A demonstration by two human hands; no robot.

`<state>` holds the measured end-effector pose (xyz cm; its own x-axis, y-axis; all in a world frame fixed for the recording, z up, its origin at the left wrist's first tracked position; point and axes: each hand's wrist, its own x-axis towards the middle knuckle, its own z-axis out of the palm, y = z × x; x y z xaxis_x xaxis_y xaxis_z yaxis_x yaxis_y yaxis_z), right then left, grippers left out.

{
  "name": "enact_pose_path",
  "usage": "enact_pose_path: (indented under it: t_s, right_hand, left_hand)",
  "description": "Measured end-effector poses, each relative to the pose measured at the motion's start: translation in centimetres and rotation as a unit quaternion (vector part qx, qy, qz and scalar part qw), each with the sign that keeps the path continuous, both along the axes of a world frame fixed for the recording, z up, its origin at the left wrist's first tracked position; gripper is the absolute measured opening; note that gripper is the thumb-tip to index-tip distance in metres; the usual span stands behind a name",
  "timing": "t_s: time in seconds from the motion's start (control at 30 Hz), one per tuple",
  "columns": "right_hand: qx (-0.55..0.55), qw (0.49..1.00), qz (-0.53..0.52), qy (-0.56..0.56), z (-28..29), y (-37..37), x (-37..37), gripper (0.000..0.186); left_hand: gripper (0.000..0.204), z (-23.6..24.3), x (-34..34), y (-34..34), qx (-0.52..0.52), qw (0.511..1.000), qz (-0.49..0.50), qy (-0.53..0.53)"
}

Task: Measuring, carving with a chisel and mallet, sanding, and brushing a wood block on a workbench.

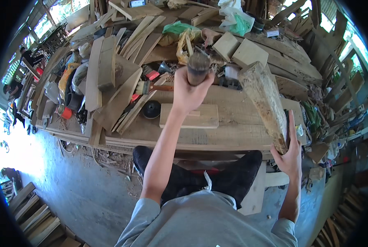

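My left hand (194,90) is raised over the bench, fingers wrapped round a wooden-handled tool (199,64). Its worn round butt with a dark band faces up; the lower part is hidden by the hand. On the right, my right hand (290,152) grips the narrow near end of a rough, pale piece of wood (263,96), which widens away from me and is tilted up. Below my left hand, a short flat board (206,117) lies on the workbench (241,138). A paintbrush (157,87) and a black round disc (152,109) lie left of it.
Planks (106,66) and offcuts are heaped at the left and back. Two square wooden blocks (250,53) sit at the back right. Plastic bags (235,20) lie farther off. An orange cup (64,111) stands at the left. More boards (35,214) are stacked on the floor.
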<state>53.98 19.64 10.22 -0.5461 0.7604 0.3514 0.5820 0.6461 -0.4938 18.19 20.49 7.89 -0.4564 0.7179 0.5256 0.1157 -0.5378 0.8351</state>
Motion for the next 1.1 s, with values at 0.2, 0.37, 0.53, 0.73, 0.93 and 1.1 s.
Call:
enact_pose_path:
  t_s: [0.2, 0.37, 0.53, 0.73, 0.93, 1.1]
  right_hand:
    - [-0.009, 0.999, 0.004, -0.032, 2.7, 0.3, -0.4, 0.1]
    - [0.034, 0.999, 0.02, -0.019, 5.0, 0.6, -1.3, 0.102]
    - [0.091, 0.993, 0.074, 0.029, 5.7, 0.3, -2.2, 0.105]
    - [0.141, 0.987, 0.077, 0.015, 8.0, 1.1, -3.5, 0.092]
    - [0.246, 0.968, 0.051, 0.0, 10.9, 2.1, -2.4, 0.095]
    - [0.239, 0.97, 0.02, 0.042, 11.5, 1.8, -1.8, 0.098]
  left_hand:
    - [0.036, -3.0, -0.2, 1.3, -0.012, 0.999, -0.011, -0.036]
    - [0.034, -3.1, -0.3, 1.5, -0.033, 0.997, -0.063, -0.041]
    - [0.026, -2.6, -0.2, 2.0, -0.025, 0.996, -0.085, -0.019]
    - [0.028, -2.9, 0.9, 1.5, -0.03, 0.995, -0.093, 0.008]
    - [0.038, -2.7, 1.9, 0.8, -0.034, 0.994, -0.099, 0.04]
    - [0.021, -2.7, 1.6, 1.0, -0.038, 0.992, -0.113, 0.046]
